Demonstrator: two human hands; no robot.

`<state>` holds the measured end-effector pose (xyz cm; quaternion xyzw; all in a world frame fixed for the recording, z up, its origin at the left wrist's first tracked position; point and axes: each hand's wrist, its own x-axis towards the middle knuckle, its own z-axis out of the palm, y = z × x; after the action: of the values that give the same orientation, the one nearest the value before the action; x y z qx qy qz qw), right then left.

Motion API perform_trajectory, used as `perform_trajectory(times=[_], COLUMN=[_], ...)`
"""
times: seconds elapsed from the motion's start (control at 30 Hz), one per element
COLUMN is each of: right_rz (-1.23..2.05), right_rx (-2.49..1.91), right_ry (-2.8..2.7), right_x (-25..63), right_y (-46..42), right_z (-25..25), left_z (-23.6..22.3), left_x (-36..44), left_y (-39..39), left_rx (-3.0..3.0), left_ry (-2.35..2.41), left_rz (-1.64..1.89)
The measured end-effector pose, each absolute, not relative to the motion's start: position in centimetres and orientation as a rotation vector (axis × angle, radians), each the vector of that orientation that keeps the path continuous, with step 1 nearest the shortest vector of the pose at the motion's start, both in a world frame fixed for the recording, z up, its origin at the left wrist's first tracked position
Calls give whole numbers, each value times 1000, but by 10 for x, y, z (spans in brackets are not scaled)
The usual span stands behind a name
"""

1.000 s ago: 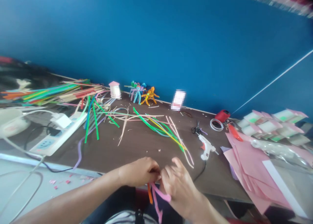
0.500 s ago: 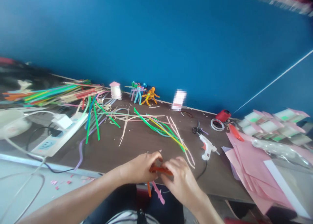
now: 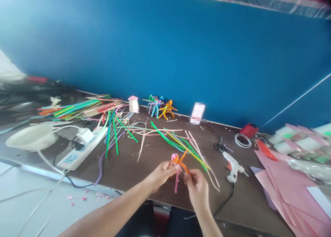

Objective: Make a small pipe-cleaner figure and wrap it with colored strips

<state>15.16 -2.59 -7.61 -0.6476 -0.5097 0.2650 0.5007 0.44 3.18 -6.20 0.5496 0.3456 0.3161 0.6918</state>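
Observation:
My left hand (image 3: 162, 174) pinches a small figure of twisted pink and orange pipe cleaners (image 3: 178, 166), held upright above the front of the brown table (image 3: 134, 164). My right hand (image 3: 198, 190) pinches an orange strand of the same figure from the right. A pink loop tops the figure and a pink leg hangs down between my hands. Loose pipe cleaners (image 3: 178, 140) in green, yellow and cream lie on the table just behind it.
Finished pipe-cleaner figures (image 3: 161, 107) stand by the blue wall. A white glue gun (image 3: 232, 164) and scissors (image 3: 221, 145) lie to the right, pink paper sheets (image 3: 284, 188) further right. A power strip (image 3: 82, 149), a white bowl (image 3: 32, 137) and a bundle of coloured sticks (image 3: 80, 107) are left.
Both hands have lifted the pipe-cleaner figure from the table edge up over the table. The orange strand is now bent upward. The camera has shifted a little.

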Motion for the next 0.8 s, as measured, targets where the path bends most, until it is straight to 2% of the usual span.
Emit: perform_trajectory(times=[0.3, 0.53, 0.8], right_rz=[1097, 1071, 1199], right_rx=[-1416, -1401, -1247], right_ry=[-1258, -1254, -1158], right_x=[161, 161, 166], right_y=[-17, -18, -21], right_z=[-86, -88, -84], left_z=[-74, -77, -87], left_x=[14, 4, -2], left_y=[52, 60, 66], left_rx=[1132, 942, 755], left_ry=[763, 602, 411], left_rz=[470, 436, 488])
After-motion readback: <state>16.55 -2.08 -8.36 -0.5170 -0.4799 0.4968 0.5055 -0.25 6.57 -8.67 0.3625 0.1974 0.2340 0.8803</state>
